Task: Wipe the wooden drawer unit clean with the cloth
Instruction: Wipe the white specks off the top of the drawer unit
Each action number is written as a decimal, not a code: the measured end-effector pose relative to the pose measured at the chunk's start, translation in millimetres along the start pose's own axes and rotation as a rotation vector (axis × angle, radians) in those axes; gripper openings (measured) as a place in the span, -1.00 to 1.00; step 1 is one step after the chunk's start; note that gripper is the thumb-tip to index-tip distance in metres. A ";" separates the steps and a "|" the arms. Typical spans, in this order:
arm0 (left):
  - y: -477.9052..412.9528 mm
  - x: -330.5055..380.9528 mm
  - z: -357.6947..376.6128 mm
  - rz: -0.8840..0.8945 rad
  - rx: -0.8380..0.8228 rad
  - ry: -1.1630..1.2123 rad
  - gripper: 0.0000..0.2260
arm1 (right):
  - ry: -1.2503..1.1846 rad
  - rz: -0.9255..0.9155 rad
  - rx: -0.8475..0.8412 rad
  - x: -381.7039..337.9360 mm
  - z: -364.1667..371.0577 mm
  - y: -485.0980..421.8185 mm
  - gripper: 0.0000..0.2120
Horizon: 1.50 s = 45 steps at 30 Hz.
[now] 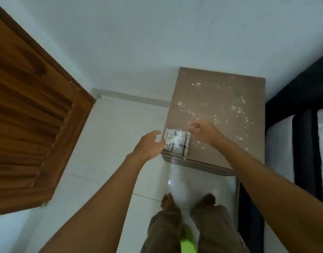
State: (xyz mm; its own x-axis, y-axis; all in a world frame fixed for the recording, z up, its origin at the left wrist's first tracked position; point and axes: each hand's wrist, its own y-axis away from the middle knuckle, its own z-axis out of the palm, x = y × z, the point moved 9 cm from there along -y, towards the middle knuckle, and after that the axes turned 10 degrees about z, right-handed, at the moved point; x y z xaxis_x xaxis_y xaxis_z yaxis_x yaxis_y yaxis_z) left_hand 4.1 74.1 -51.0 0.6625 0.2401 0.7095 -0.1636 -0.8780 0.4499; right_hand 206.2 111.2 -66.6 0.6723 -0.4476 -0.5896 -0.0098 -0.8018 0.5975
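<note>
The fingers [192,126] of the right hand [202,131] are curled and pinched on the far right corner of the cloth [176,141]; the fingers [157,133] of the left hand [149,143] are spread and loosely curved at the cloth's left edge, touching it or just beside it, and whether they actually grip it cannot be told. The cloth is a small white square with dark checked lines, lying flat on the near left corner of the wooden drawer unit [211,99], its near edge hanging slightly over the front; the unit's brown top is dotted with pale specks across the middle and right side. Both bare forearms reach in from below; the unit stands against a pale wall [157,33] on a glossy white tiled floor [111,143]; a wooden door [29,115] is on the left, and a dark bed frame [293,115] is just beside the unit on the right; the person's bare feet [168,199] and brown trousers show at the bottom.
</note>
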 end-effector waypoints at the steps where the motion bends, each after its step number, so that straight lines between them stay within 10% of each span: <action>1: -6.7 -8.5 8.7 -0.015 -0.027 -0.004 -0.54 | 0.035 0.028 -0.007 8.1 11.7 -11.0 -0.63; 13: -135.1 -119.2 73.3 -0.150 0.009 0.093 -0.63 | 0.404 -0.134 0.099 36.2 90.0 -100.2 -0.33; 27: -159.5 -144.2 66.2 -0.189 0.095 0.233 -0.77 | 0.618 -0.198 0.076 18.0 100.2 -106.8 -0.64; 33: -179.9 -127.9 58.0 -0.169 0.029 0.078 -0.69 | -0.079 -0.125 -0.184 21.0 52.4 -89.2 -0.68; 45: -251.4 -52.4 35.9 -0.083 0.142 -0.086 -0.68 | -0.750 0.102 0.254 94.3 -88.9 -142.3 -0.69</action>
State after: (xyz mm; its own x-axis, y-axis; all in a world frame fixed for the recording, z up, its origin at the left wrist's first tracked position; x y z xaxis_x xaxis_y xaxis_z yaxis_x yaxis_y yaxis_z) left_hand 36.8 267.3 -220.7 0.7305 0.2837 0.6212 -0.0046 -0.9076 0.4199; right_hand 336.8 218.2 -158.9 -0.0174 -0.5985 -0.8009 -0.2734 -0.7676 0.5796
